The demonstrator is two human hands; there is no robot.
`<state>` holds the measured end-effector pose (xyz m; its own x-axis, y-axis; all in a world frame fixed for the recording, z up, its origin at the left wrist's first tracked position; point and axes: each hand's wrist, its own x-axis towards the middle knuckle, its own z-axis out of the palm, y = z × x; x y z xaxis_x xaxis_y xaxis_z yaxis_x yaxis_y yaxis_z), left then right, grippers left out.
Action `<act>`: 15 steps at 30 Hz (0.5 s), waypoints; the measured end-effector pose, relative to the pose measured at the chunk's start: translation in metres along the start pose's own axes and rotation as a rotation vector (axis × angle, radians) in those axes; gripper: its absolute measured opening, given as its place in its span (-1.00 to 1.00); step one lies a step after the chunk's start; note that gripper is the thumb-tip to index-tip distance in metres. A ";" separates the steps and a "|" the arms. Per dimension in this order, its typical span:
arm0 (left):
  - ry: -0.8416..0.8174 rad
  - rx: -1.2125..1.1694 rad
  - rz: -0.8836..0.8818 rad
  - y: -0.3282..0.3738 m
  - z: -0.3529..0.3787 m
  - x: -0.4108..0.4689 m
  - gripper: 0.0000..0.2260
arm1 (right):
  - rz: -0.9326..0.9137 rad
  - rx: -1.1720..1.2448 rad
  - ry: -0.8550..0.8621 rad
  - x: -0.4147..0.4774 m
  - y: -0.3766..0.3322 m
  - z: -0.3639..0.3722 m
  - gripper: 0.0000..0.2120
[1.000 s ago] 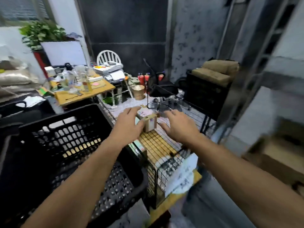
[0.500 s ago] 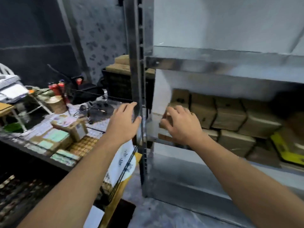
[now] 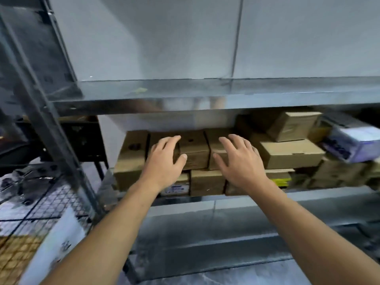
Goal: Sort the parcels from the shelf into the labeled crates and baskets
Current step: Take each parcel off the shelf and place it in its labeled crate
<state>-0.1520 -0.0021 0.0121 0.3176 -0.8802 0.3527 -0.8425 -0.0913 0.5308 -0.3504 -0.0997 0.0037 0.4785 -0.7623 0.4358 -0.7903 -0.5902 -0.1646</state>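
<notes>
Brown cardboard parcels are stacked in two layers on the middle level of a metal shelf (image 3: 205, 103). My left hand (image 3: 164, 159) and my right hand (image 3: 238, 159) reach in side by side, fingers spread and fairly straight, on either side of one small upper-row box (image 3: 194, 151). The left thumb touches that box's front; the right palm covers the neighbouring box (image 3: 216, 149). Neither hand holds anything. A box with a blue and white label (image 3: 177, 187) lies in the lower row under my left wrist.
More cardboard boxes (image 3: 287, 153) and a white and purple package (image 3: 353, 140) pile up at the right of the shelf. A wire-mesh basket (image 3: 30, 212) with a white label sheet stands at the lower left, beside the shelf's upright post (image 3: 51, 124).
The view swung right from the crates and wire basket to the shelf. Both hands let go of the small box over the basket and moved onto the shelf's upper row of parcels.
</notes>
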 end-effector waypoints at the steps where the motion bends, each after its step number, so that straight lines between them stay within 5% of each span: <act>1: -0.013 -0.021 0.020 0.014 0.010 0.007 -0.51 | 0.015 0.004 0.024 -0.001 0.016 -0.005 -0.48; 7: -0.085 -0.123 0.122 0.094 0.071 0.051 -0.49 | 0.145 0.049 0.264 -0.004 0.122 -0.030 -0.51; 15: -0.180 -0.224 0.138 0.184 0.137 0.095 -0.38 | 0.374 0.245 0.236 0.016 0.219 -0.046 -0.46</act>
<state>-0.3363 -0.1666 0.0378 0.1075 -0.9473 0.3018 -0.7492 0.1224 0.6510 -0.5328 -0.2289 0.0151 0.0578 -0.8692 0.4911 -0.7648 -0.3548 -0.5378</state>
